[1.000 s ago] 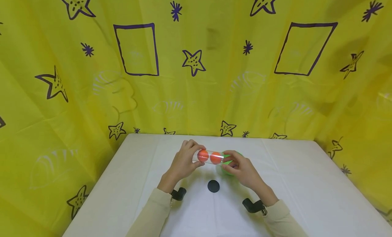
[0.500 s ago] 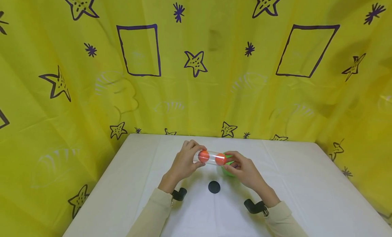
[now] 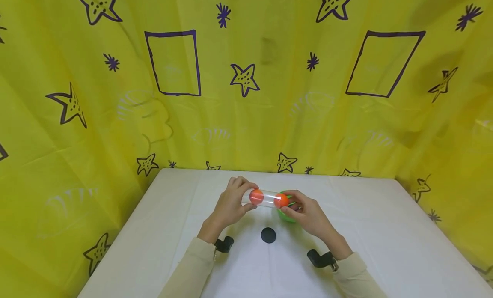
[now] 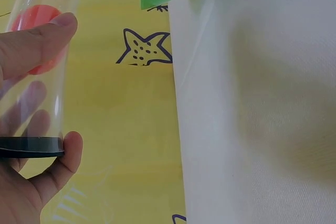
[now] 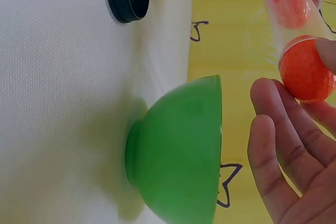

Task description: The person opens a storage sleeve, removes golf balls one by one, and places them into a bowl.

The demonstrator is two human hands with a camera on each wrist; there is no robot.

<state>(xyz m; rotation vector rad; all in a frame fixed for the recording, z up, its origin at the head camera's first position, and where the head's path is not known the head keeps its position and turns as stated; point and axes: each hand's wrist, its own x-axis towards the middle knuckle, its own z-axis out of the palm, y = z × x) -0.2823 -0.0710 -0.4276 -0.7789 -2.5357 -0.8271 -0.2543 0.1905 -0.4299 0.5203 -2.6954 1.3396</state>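
Note:
My left hand [image 3: 229, 206] grips a clear plastic tube [image 3: 268, 198] and holds it nearly level above the table. In the left wrist view a black cap [image 4: 31, 148] closes the tube's end near my palm. One orange golf ball [image 3: 256, 197] sits inside, close to my left fingers. A second dimpled orange golf ball [image 5: 303, 74] bulges partly out of the open mouth, where the thumb and fingers of my right hand [image 3: 308, 214] pinch it. Just beneath that hand stands a green bowl [image 5: 181, 145], partly hidden by it in the head view.
A loose black lid [image 3: 268, 235] lies on the white table [image 3: 358, 229] in front of the bowl, between my forearms. Behind the table hangs a yellow curtain [image 3: 246, 126] with drawn stars. Black wrist mounts [image 3: 320, 258] stick inward from my sleeves.
The second golf ball has slid right along the tube, from inside it to its open mouth, drawn by my right fingers. My left hand holds the tube much as before.

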